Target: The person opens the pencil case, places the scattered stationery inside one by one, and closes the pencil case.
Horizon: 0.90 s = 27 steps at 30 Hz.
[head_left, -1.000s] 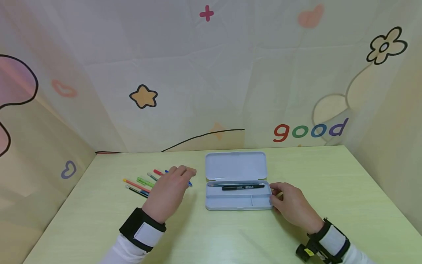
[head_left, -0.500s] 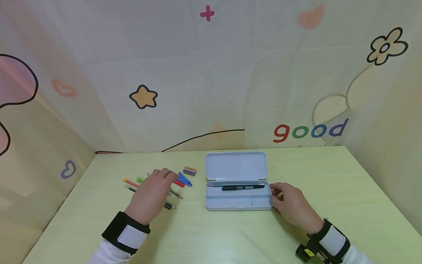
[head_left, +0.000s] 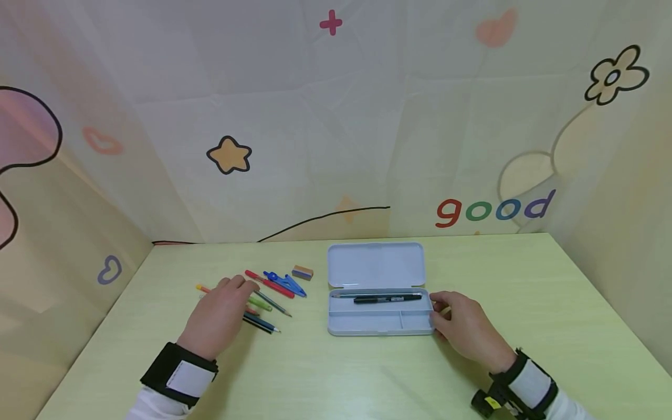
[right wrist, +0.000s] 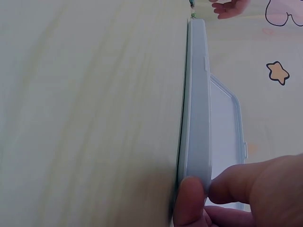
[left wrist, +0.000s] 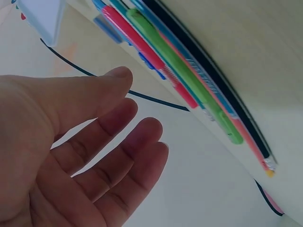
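Note:
My left hand (head_left: 217, 315) hovers over a spread of pens and pencils at the left, its fingers loosely bent and nothing between them in the left wrist view. Beneath and beside it lie a green pen (left wrist: 189, 80), a red pen (head_left: 269, 284), a dark green pencil (head_left: 275, 304) and a dark blue pencil (head_left: 262, 322); the hand hides parts of several. At the right end of an open pale blue pencil case (head_left: 362, 322), my right hand (head_left: 467, 328) pinches the side wall between thumb and fingers. Inside the case's rear compartment lie a black pen (head_left: 387, 298) and a pencil (head_left: 343, 295).
A blue compass-like tool (head_left: 291, 284) lies by the red pen, with a small brown and blue eraser (head_left: 302, 272) behind it. The case's lid (head_left: 375, 263) leans back toward the printed curtain (head_left: 294, 175) at the table's rear edge.
My left hand has moved left and toward me from beside the eraser, uncovering the eraser, compass-like tool, red pen and pencil tips. My right hand stays on the pencil case.

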{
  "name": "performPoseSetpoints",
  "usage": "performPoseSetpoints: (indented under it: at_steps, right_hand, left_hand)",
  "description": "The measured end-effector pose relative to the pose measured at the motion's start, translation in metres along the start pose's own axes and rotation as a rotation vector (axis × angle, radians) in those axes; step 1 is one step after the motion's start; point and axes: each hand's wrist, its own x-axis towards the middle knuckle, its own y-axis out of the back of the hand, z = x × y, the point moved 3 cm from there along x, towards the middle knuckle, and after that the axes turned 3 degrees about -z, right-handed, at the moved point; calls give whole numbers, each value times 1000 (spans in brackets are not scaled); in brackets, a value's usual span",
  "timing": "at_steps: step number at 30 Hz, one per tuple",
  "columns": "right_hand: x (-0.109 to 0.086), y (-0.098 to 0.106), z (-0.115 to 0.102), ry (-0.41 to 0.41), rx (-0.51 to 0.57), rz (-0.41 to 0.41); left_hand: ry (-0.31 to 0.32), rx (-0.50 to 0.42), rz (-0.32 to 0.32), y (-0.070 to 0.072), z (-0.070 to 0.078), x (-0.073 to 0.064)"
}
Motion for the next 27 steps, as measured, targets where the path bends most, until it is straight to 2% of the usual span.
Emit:
performPoseSetpoints:
  at_steps: [7, 15, 27]
  right_hand:
    - [0, 0, 0, 13, -2, 4]
    - [0, 0, 0, 14, -9, 3]
    - [0, 0, 0, 24, -13, 4]
  left_hand:
    - [28, -18, -6, -8, -15, -6]
    - [63, 9, -75, -18, -24, -9]
    - [71, 1, -79, -21, -27, -10]
